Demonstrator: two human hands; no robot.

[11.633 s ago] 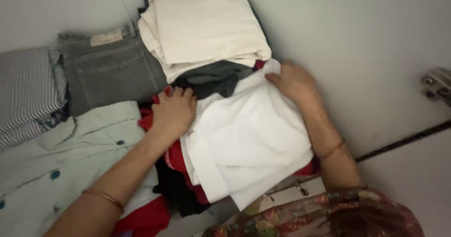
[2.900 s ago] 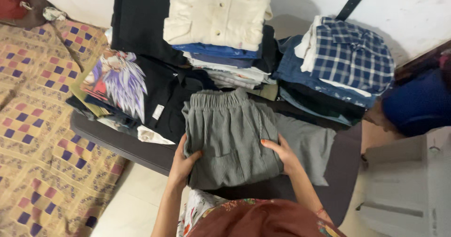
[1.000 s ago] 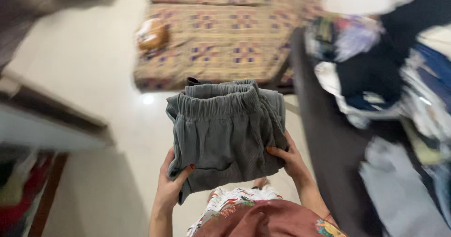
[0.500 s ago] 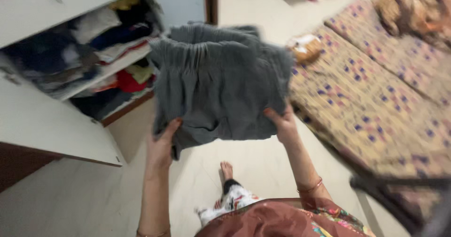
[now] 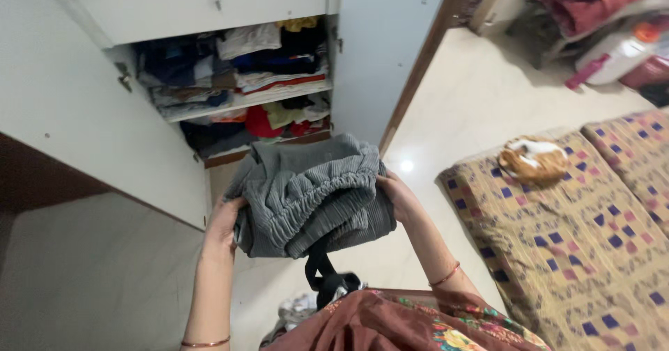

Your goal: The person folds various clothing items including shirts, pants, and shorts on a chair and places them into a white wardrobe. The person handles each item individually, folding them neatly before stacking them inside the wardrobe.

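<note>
Head view shows the left hand [image 5: 224, 220] and right hand [image 5: 398, 196] each gripping a side of the folded grey pants [image 5: 310, 196], held level before the open cupboard [image 5: 237, 79] shelves, best kept flat.

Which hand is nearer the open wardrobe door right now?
Left. The left hand grips the folded grey garment just beside the white wardrobe door; the right hand holds the garment's far side, away from it.
</note>
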